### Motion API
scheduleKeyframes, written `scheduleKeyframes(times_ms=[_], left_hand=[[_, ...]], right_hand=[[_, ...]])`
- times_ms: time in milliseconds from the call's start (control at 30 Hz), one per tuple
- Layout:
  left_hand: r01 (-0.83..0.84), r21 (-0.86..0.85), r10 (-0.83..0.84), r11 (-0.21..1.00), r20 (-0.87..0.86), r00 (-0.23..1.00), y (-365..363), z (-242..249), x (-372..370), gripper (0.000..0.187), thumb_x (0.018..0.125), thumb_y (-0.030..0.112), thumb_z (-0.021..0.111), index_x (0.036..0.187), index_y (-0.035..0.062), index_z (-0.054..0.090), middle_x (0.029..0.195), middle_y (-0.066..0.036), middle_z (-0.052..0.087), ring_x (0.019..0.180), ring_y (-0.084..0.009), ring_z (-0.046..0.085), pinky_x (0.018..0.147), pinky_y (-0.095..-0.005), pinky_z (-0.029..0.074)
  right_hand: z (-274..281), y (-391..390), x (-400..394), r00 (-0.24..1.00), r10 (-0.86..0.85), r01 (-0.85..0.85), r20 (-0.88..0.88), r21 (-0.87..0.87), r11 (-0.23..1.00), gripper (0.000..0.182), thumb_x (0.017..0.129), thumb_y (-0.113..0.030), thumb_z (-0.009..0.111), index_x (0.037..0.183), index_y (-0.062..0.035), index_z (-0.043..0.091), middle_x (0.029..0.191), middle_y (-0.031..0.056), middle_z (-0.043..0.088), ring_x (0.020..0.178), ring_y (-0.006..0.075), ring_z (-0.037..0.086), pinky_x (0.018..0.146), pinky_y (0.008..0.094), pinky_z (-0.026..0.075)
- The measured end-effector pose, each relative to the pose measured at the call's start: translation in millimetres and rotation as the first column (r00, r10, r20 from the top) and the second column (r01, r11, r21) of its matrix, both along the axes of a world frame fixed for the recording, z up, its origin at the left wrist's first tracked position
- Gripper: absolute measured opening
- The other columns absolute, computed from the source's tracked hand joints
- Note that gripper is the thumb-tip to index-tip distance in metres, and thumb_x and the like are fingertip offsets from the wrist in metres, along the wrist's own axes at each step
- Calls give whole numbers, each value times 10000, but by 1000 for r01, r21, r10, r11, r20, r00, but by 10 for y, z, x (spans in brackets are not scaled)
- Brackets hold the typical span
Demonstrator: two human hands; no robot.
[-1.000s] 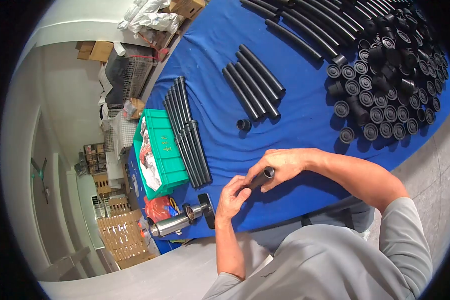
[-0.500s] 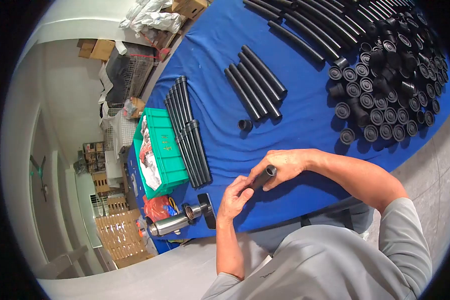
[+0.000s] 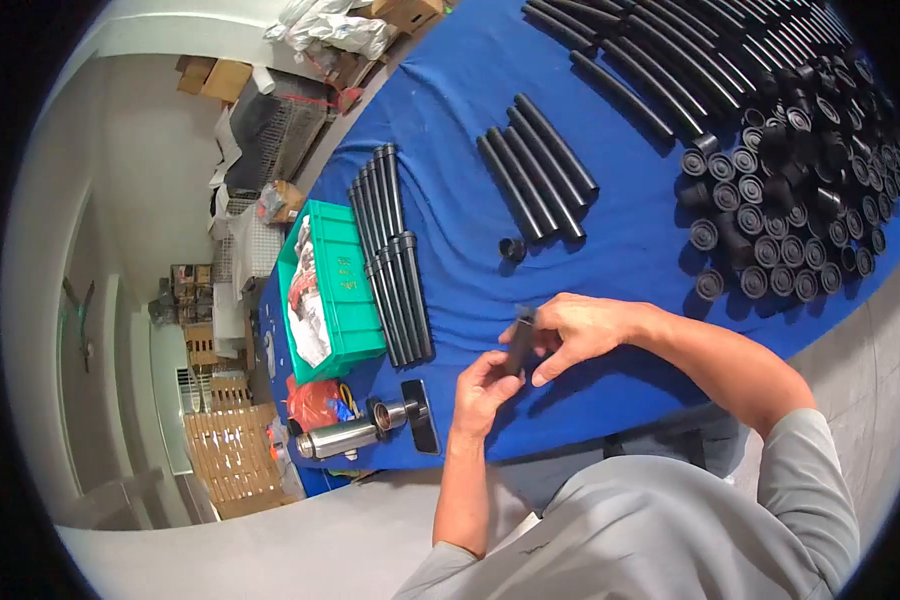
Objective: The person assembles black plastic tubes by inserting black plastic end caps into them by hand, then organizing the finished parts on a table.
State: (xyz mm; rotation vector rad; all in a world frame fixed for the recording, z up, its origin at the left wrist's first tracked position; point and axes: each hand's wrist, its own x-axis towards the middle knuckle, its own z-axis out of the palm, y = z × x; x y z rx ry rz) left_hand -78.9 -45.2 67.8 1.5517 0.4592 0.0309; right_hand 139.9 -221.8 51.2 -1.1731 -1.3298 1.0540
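A short black tube [image 3: 521,345], blurred by motion, stands tilted between my hands over the front of the blue cloth. My left hand [image 3: 482,392] is closed around its lower part. The fingers of my right hand [image 3: 588,332] curl behind the tube's upper part, while that thumb is held away from it. Beyond my hands lies a small black cap [image 3: 512,249], and behind it several loose black tubes [image 3: 536,172] rest side by side. Left of these are black tubes with collared ends [image 3: 394,260], laid in two rows.
Alongside the collared tubes stands a green crate [image 3: 342,290] with white cloth inside. A phone [image 3: 421,416] and a steel flask [image 3: 338,438] lie near the front edge. Many black ribbed caps [image 3: 770,250] are heaped at right, with long black tubes [image 3: 660,70] behind.
The held tube has swung more upright and shifted slightly left. My right thumb has come away from it. The whole view has shifted a little, moving the table items rightward.
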Motion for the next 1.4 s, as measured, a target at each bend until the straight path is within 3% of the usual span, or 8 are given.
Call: scheduleKeyframes(times_ms=[67, 233, 400, 567, 700, 800, 1100, 1400], left_hand=[[-81, -300, 140, 950, 182, 973, -53, -10, 69, 372, 1014, 277, 680, 1255, 1, 617, 1061, -136, 712, 962, -255, 693, 934, -410, 555], [-351, -494, 424, 796, 41, 905, -55, -35, 241, 284, 1055, 234, 612, 1245, 24, 603, 1174, -191, 712, 1119, -284, 679, 984, -465, 560], [-354, -480, 359, 803, -85, 929, -29, -173, 269, 356, 1074, 346, 571, 1169, 18, 672, 1087, -151, 756, 974, -247, 740, 767, -360, 604], [-313, 315, 387, 896, -207, 899, -76, -53, 232, 389, 1011, 415, 681, 984, 31, 624, 724, -116, 704, 638, -194, 685, 611, -279, 550], [-246, 940, -6, 237, 254, 967, -117, 81, 392, 531, 727, 80, 889, 1178, 25, 615, 1293, -182, 622, 1223, -339, 586, 1048, -454, 468], [-150, 839, 47, 523, 147, 988, 38, -91, 419, 470, 749, 35, 866, 1153, 37, 625, 1198, -164, 675, 1178, -339, 634, 1077, -458, 461], [137, 502, -38, 854, -201, 979, 160, 211, 158, 345, 865, 126, 807, 1160, -7, 686, 1080, -96, 741, 1016, -168, 696, 915, -342, 548], [175, 455, -129, 873, -131, 983, 72, 246, 146, 558, 834, 215, 870, 1295, 9, 633, 1186, -95, 700, 1134, -210, 659, 1018, -374, 505]], right_hand=[[-24, 27, -28, 982, -84, 79, 170, 33, 996, 774, 814, -455, 837, 1391, -5, 584, 1159, 230, 707, 990, 322, 724, 885, 402, 567], [-61, 22, -119, 999, 24, -27, -45, -79, 997, 1052, 824, -383, 849, 1613, -54, 235, 1125, 211, 674, 921, 322, 684, 827, 438, 558], [-65, 36, -91, 993, -103, 95, 61, 120, 988, 800, 837, -222, 797, 1518, -37, 420, 1175, 225, 702, 1058, 369, 698, 924, 456, 547], [-151, 77, -108, 971, -237, 232, -5, 225, 946, 453, 888, -112, 714, 1316, 8, 626, 1114, 207, 719, 1008, 355, 714, 872, 441, 556], [-48, 41, -33, 976, -210, 214, -58, 86, 973, 433, 899, -112, 733, 1311, -28, 631, 898, 143, 739, 807, 230, 723, 716, 375, 544], [-72, 29, -52, 975, -200, 205, -98, 54, 977, 406, 906, -130, 730, 1294, -63, 634, 793, 91, 727, 722, 177, 702, 655, 349, 521], [19, -7, -46, 979, -85, 102, -183, 84, 991, 468, 883, -126, 713, 1345, -90, 647, 923, 96, 768, 820, 180, 730, 774, 361, 570], [-119, 47, -78, 977, -41, 81, -208, 189, 979, 459, 858, -83, 751, 1314, -80, 695, 1132, 82, 784, 946, 178, 735, 881, 343, 575]])
